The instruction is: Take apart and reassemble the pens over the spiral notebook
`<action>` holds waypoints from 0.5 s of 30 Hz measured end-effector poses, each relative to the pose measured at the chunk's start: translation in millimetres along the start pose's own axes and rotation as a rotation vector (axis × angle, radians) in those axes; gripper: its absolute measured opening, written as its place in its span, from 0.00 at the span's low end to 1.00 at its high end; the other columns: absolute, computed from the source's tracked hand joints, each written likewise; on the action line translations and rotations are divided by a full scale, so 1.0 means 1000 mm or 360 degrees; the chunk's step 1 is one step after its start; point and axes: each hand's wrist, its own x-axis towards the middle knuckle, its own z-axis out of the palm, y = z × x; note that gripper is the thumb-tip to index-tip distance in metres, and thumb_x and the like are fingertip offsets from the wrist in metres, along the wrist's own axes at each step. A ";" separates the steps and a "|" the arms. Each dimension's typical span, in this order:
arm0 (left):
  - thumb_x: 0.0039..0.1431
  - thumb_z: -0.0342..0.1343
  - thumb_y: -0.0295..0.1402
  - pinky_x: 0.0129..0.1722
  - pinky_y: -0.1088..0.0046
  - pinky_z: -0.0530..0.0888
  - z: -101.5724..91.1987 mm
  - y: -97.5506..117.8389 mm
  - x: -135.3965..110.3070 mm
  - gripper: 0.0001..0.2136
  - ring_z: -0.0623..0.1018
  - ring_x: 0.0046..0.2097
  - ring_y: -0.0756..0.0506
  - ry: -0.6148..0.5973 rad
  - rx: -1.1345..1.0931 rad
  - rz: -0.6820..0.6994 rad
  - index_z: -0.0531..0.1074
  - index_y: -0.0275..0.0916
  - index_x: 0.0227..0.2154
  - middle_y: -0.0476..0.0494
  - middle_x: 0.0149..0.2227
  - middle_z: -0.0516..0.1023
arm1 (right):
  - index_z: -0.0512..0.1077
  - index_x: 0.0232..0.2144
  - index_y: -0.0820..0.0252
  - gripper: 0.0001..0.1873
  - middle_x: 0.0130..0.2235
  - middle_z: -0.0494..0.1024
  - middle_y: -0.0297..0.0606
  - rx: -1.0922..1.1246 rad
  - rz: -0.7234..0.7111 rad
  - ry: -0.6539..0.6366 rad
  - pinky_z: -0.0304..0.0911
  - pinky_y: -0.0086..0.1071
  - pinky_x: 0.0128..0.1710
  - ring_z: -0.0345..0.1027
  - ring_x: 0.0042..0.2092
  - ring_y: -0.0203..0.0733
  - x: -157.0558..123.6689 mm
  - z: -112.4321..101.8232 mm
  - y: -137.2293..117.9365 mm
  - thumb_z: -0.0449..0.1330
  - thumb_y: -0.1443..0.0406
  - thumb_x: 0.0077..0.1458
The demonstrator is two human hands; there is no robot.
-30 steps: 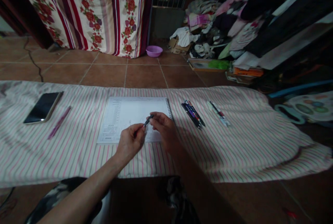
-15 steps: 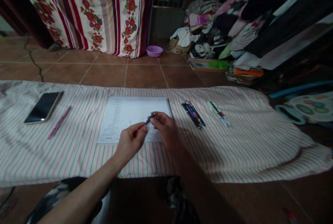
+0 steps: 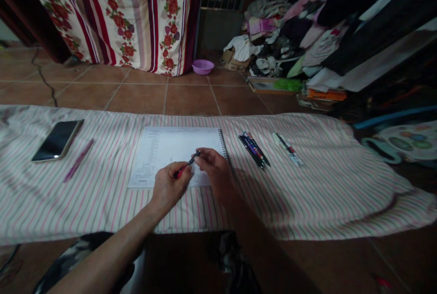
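My left hand (image 3: 170, 184) is closed around the lower part of a black pen (image 3: 194, 157) with a red part, held slantwise. My right hand (image 3: 217, 169) pinches at the pen's upper black end. Both hands are above the near part of a spiral notebook (image 3: 184, 139) with a printed sheet, its coil along the right side. To the right of my right hand lies a bundle of several dark pens (image 3: 253, 149). Farther right are light-coloured pens (image 3: 287, 149) lying together. The exact end of the pen is partly hidden by fingers.
A striped cloth (image 3: 109, 203) covers the low table. A phone (image 3: 57, 141) and a purple pen (image 3: 78, 160) lie on the left. Beyond, on the tiled floor, are a purple basin (image 3: 202, 67), a floral curtain (image 3: 141, 21) and heaped clothes (image 3: 290, 25).
Both hands have shifted slightly left with the pen. The right fingers remain at its upper end. The notebook and the other pens have stayed in place.
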 end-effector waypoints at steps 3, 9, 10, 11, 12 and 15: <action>0.50 0.54 0.41 0.25 0.76 0.68 -0.001 0.002 0.000 0.13 0.73 0.26 0.49 -0.0036 0.0025 -0.0024 0.77 0.37 0.31 0.46 0.24 0.76 | 0.73 0.31 0.59 0.15 0.28 0.77 0.34 -0.0034 -0.0006 0.0036 0.60 0.29 0.27 0.67 0.28 0.35 0.000 0.001 0.000 0.65 0.62 0.37; 0.51 0.54 0.42 0.25 0.76 0.68 0.000 0.004 -0.001 0.14 0.73 0.27 0.48 -0.0064 -0.0011 -0.0028 0.77 0.37 0.32 0.45 0.25 0.76 | 0.72 0.32 0.58 0.15 0.29 0.78 0.35 -0.0055 0.0016 0.0077 0.59 0.29 0.26 0.66 0.28 0.35 0.000 0.000 -0.005 0.65 0.61 0.38; 0.51 0.55 0.42 0.26 0.76 0.69 0.000 0.004 -0.001 0.14 0.73 0.28 0.48 -0.0059 -0.0025 -0.0028 0.77 0.37 0.33 0.45 0.25 0.76 | 0.72 0.32 0.58 0.15 0.30 0.78 0.35 -0.0057 0.0015 0.0077 0.59 0.29 0.26 0.66 0.28 0.35 0.000 0.000 -0.005 0.65 0.61 0.38; 0.51 0.55 0.42 0.26 0.76 0.69 0.001 0.004 -0.002 0.14 0.73 0.28 0.48 -0.0056 -0.0035 -0.0028 0.77 0.37 0.33 0.45 0.26 0.77 | 0.72 0.32 0.58 0.15 0.30 0.78 0.36 -0.0059 0.0013 0.0078 0.59 0.29 0.26 0.66 0.28 0.36 0.000 0.000 -0.005 0.64 0.61 0.38; 0.51 0.55 0.42 0.27 0.75 0.69 0.001 0.004 -0.002 0.14 0.74 0.29 0.48 -0.0052 -0.0040 -0.0030 0.77 0.37 0.33 0.44 0.26 0.77 | 0.72 0.32 0.58 0.15 0.30 0.78 0.36 -0.0059 0.0011 0.0082 0.59 0.29 0.26 0.67 0.29 0.36 0.000 -0.001 -0.005 0.64 0.61 0.38; 0.51 0.54 0.42 0.27 0.76 0.69 0.002 0.004 -0.002 0.14 0.73 0.28 0.48 -0.0054 -0.0023 -0.0028 0.77 0.37 0.34 0.45 0.26 0.77 | 0.73 0.33 0.58 0.15 0.30 0.78 0.36 -0.0065 0.0007 0.0092 0.59 0.29 0.26 0.67 0.29 0.36 0.000 -0.002 -0.005 0.64 0.61 0.38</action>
